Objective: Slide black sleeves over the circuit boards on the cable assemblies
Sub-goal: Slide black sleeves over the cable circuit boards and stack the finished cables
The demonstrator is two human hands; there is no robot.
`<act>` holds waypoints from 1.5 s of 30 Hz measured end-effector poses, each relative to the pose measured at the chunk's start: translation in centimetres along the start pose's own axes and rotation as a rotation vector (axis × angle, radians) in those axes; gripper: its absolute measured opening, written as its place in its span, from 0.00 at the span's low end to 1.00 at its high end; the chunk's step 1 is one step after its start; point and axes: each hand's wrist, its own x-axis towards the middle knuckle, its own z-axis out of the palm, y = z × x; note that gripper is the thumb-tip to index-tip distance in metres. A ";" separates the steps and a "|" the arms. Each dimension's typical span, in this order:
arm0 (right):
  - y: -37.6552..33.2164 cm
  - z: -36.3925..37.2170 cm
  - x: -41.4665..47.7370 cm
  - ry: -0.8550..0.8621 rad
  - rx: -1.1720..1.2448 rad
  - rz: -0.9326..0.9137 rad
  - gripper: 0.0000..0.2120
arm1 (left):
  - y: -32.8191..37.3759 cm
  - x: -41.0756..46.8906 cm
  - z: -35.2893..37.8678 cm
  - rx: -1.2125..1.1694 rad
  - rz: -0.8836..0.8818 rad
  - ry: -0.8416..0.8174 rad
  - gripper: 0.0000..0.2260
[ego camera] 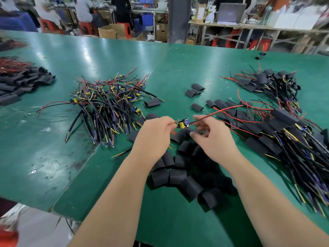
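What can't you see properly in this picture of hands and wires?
Head view:
- Right hand: motion blur hides whether its fingers hold anything.
- Small green circuit board: the pinching left hand covers one end; parts too small to read.
- Heap of black-sleeved cable assemblies: cut off by the right edge.
- Loose black sleeves: some hidden under the forearms.

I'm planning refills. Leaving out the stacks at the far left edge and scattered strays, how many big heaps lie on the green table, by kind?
Unsleeved cable assemblies: 1
Loose black sleeves: 1
Sleeved assemblies: 2 (second heap farther back)
Total: 4
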 end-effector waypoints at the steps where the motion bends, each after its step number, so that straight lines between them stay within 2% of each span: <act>1: 0.2 0.2 0.2 -0.043 -0.236 -0.037 0.18 | 0.0 0.0 0.0 0.017 -0.019 0.009 0.09; 3: 0.2 0.6 0.4 -0.145 -0.443 -0.055 0.15 | -0.1 0.0 -0.1 0.080 -0.070 0.013 0.10; 7: -0.6 0.3 0.6 -0.120 -0.397 -0.011 0.07 | -0.3 0.1 -0.4 0.169 -0.126 0.004 0.11; 12: -0.1 -0.6 0.9 -0.177 -0.388 0.022 0.09 | -0.3 0.1 -0.6 0.170 -0.123 0.012 0.11; 14: 0.1 -0.7 1.0 -0.177 -0.381 0.022 0.15 | -0.3 0.0 -0.6 0.168 -0.135 0.018 0.10; 16: 0.4 -0.8 0.9 -0.081 -0.321 -0.009 0.21 | -0.3 0.1 -0.7 0.149 -0.147 0.039 0.11; 18: 0.6 -1.1 0.8 0.086 -0.211 -0.039 0.17 | -0.4 0.1 -0.8 0.127 -0.154 0.067 0.11; 20: 0.8 -1.7 0.8 0.203 0.124 0.073 0.11 | -0.6 0.2 -0.9 0.111 -0.146 0.094 0.11; 23: 1.1 -3.0 1.0 0.295 0.925 0.348 0.08 | -0.8 0.3 -1.0 0.089 -0.134 0.128 0.11; 25: 1.4 -4.1 0.9 0.320 1.318 0.450 0.06 | -1.0 0.3 -0.9 0.075 -0.130 0.139 0.11; 27: 1.6 -4.9 0.6 0.355 1.572 0.461 0.07 | -1.1 0.3 -0.9 0.066 -0.126 0.143 0.11; 29: 1.4 -5.1 0.3 0.389 1.711 0.464 0.08 | -1.1 0.3 -0.9 0.061 -0.122 0.146 0.11; 39: 0.2 -5.0 0.1 0.316 1.775 0.431 0.14 | -0.8 0.1 -0.9 0.094 -0.107 0.097 0.11; 42: 0.2 -5.1 0.0 0.301 1.696 0.392 0.10 | -0.6 0.1 -0.9 0.128 -0.114 0.071 0.11; 45: 0.4 -5.1 0.2 0.267 1.508 0.355 0.07 | -0.5 0.1 -0.8 0.139 -0.120 0.049 0.11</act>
